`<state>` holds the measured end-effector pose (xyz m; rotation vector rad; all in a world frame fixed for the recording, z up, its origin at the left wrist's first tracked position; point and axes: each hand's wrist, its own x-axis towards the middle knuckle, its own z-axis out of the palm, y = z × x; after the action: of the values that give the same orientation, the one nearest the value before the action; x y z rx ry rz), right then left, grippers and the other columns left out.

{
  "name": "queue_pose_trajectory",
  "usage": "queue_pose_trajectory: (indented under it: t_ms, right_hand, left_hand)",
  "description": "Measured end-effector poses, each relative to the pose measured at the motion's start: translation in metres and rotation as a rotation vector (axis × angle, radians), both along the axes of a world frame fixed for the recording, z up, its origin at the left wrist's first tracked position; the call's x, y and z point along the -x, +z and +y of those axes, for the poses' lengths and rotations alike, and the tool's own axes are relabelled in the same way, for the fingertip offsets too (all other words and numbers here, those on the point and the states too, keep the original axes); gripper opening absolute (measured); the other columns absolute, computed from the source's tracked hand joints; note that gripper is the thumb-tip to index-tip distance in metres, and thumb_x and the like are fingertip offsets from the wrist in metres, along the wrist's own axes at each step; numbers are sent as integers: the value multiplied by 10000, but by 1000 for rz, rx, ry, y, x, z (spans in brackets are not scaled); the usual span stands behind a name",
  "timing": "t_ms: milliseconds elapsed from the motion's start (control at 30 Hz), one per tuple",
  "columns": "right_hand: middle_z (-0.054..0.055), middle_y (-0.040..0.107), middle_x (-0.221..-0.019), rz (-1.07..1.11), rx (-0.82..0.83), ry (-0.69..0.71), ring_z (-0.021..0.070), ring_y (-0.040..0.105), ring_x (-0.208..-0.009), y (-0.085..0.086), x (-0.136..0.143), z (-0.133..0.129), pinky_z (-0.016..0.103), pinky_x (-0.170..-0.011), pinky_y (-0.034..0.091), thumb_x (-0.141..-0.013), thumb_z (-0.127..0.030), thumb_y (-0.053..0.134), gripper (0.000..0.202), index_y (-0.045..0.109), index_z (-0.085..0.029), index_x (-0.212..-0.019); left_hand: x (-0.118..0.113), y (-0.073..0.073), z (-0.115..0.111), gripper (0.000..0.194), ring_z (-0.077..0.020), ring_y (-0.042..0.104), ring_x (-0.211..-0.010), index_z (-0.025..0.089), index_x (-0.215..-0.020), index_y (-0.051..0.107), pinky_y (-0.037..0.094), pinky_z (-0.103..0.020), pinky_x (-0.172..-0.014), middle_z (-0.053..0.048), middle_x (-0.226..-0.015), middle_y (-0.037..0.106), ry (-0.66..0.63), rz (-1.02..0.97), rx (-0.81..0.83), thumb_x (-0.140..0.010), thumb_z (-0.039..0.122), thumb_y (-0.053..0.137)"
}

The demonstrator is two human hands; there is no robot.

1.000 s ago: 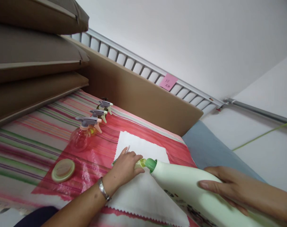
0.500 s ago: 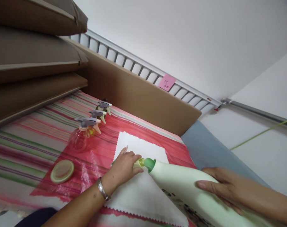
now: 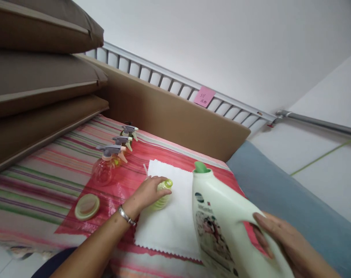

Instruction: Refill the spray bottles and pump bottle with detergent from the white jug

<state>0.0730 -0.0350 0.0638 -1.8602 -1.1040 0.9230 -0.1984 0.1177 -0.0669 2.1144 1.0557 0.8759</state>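
Observation:
My left hand (image 3: 152,192) is wrapped round the neck of a small yellow-green clear bottle (image 3: 161,200), its mouth uncovered, on a white zigzag-edged cloth (image 3: 175,227). Through its handle, my right hand (image 3: 275,231) grips a large pale green detergent jug (image 3: 221,216). The jug leans with its green spout (image 3: 201,167) upward, apart from the bottle. Part of a pale thin tube (image 3: 145,169) shows behind my left hand. To the left lies a round pale green lid (image 3: 87,207).
Several spray bottles (image 3: 103,170) with grey trigger heads stand in a row at the left. Brown cushions (image 3: 42,77) are stacked at the far left. A brown board (image 3: 169,112) and a slatted metal rail with a pink note (image 3: 204,96) run along the back.
The jug has swung from nearly level to more upright, its spout moving right and up away from the bottle. My left hand has set the tilted bottle upright.

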Motion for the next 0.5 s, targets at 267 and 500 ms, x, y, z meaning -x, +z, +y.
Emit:
queue_pose_trajectory:
  t_ms: [267, 500]
  right_hand:
    - [-19, 458, -354, 413, -223, -239, 98, 383, -324, -56, 0, 30, 221, -342, 322, -655, -538, 659, 429, 492, -192, -467]
    - [-66, 426, -410, 244, -463, -327, 97, 387, -384, -102, 32, 81, 220, -389, 321, -719, -521, 616, 413, 443, -207, -516]
  left_hand:
    - [1, 4, -4, 430, -229, 583, -1036, 197, -1128, 589, 402, -361, -964, -72, -1108, 659, -15, 19, -20, -774, 442, 602]
    - [1, 1, -9, 629, -255, 559, -1078, 266, -1198, 510, 356, -422, -1016, -53, -1166, 629, -17, 110, -33, -626, 350, 759]
